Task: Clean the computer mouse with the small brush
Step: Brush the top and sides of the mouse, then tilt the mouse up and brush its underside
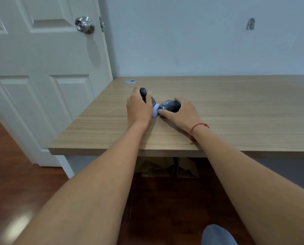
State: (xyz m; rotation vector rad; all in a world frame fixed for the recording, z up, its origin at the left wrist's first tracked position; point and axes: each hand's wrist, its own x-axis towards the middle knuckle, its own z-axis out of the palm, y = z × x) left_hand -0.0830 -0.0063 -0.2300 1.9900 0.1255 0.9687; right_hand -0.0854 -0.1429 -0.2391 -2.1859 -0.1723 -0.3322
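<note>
A dark grey computer mouse (170, 105) lies on the wooden desk (236, 112), a little left of its middle. My right hand (180, 113) covers its right side and holds it down, thumb along the near edge. My left hand (139, 106) grips the dark handle of a small brush (143, 92). The brush's pale lilac bristles (155, 110) press against the left end of the mouse. Most of the handle is hidden inside my fist.
A silver cable grommet (130, 81) sits near the desk's back left corner. A white door with a metal knob (84, 25) stands to the left. Cardboard (167, 167) lies under the desk, above a dark wooden floor.
</note>
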